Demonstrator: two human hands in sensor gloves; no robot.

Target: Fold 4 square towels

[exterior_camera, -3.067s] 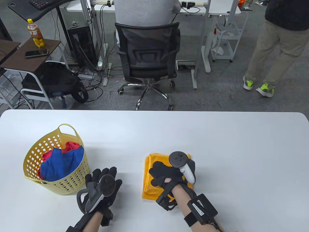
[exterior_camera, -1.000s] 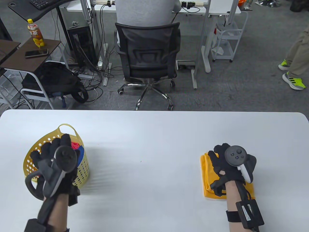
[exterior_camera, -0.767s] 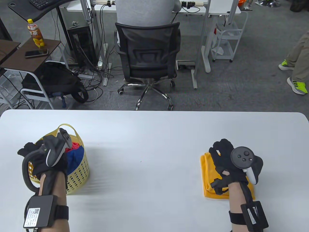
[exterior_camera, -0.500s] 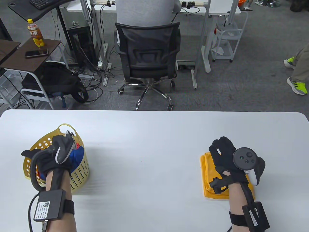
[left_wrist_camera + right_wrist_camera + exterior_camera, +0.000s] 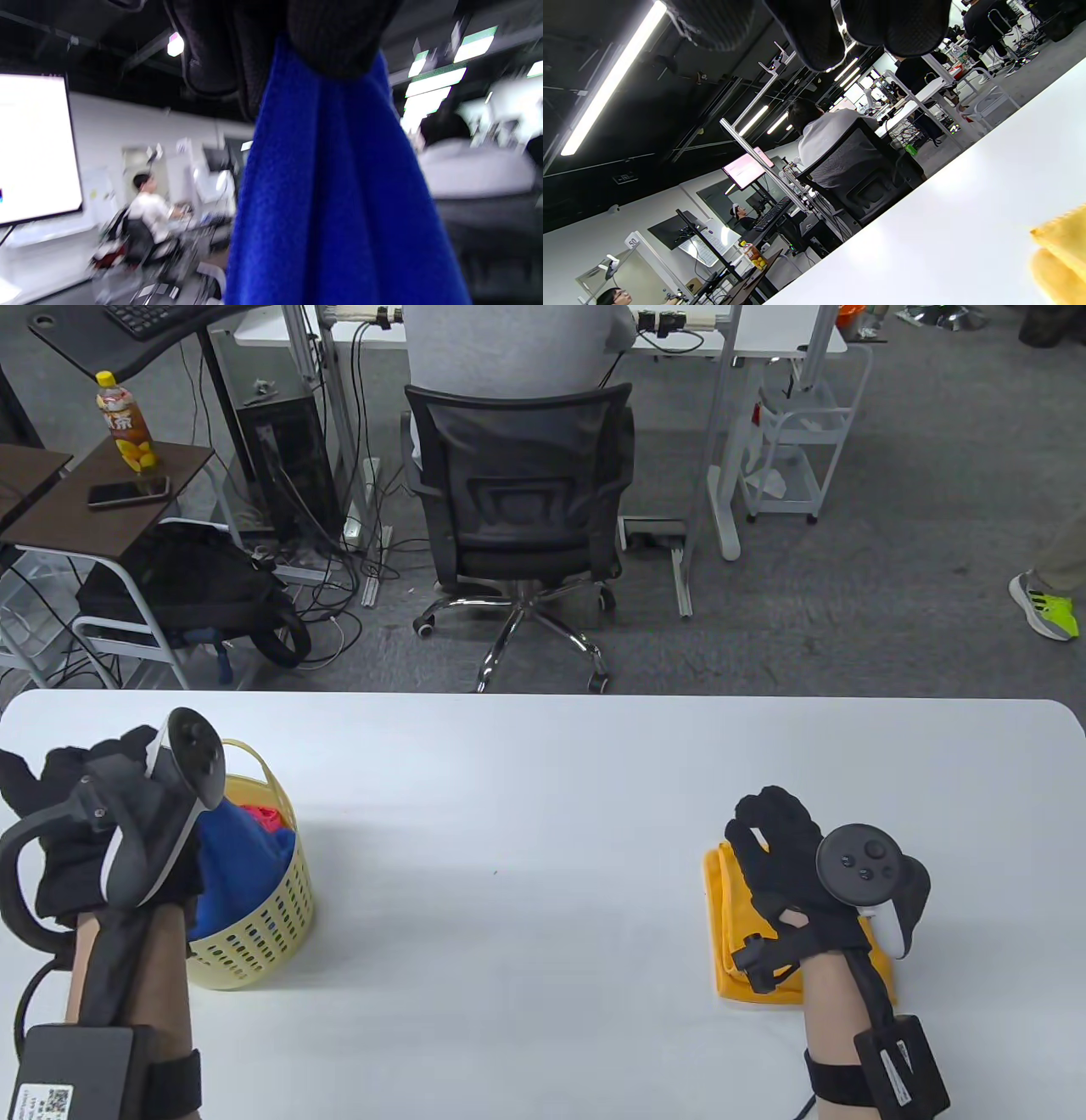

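- While your left hand (image 5: 102, 831) grips the soft blue terry towel (image 5: 339, 190) above the yellow perforated plastic basket (image 5: 254, 916), its fingers (image 5: 339, 38) stay bunched on limp cloth.
- Your right hand (image 5: 797, 865) hovers, loosely curled and empty, over the folded yellow towel (image 5: 734, 916) on the white worktop (image 5: 543, 814).
- Take corners next; it will likely sag.

White table (image 5: 543, 780). Pale yellow basket (image 5: 254, 925) patterned with small holes, holding a bright blue towel (image 5: 233, 857) and a red towel (image 5: 263, 817). Golden-yellow folded towel (image 5: 734, 925). Black gloves on both hands (image 5: 93, 831) (image 5: 785, 857).
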